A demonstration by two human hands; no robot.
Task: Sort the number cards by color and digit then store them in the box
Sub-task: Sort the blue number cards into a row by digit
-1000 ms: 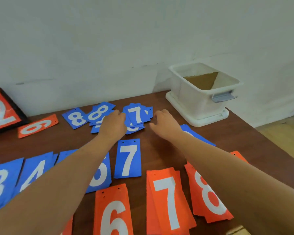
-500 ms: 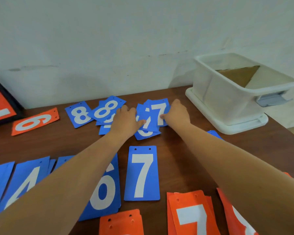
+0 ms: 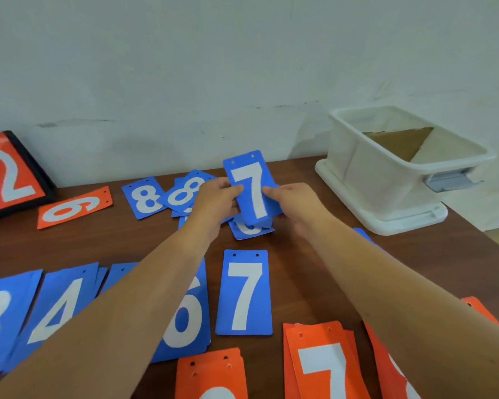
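Both hands, left (image 3: 216, 203) and right (image 3: 294, 205), pinch a blue 7 stack (image 3: 251, 191) between them, lifted above the loose cards; the box (image 3: 386, 180) waits right of them; a loose grip could let cards slip out

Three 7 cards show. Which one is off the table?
The blue 7 pinched between the left hand and right hand. The other blue 7 and the orange 7 lie flat.
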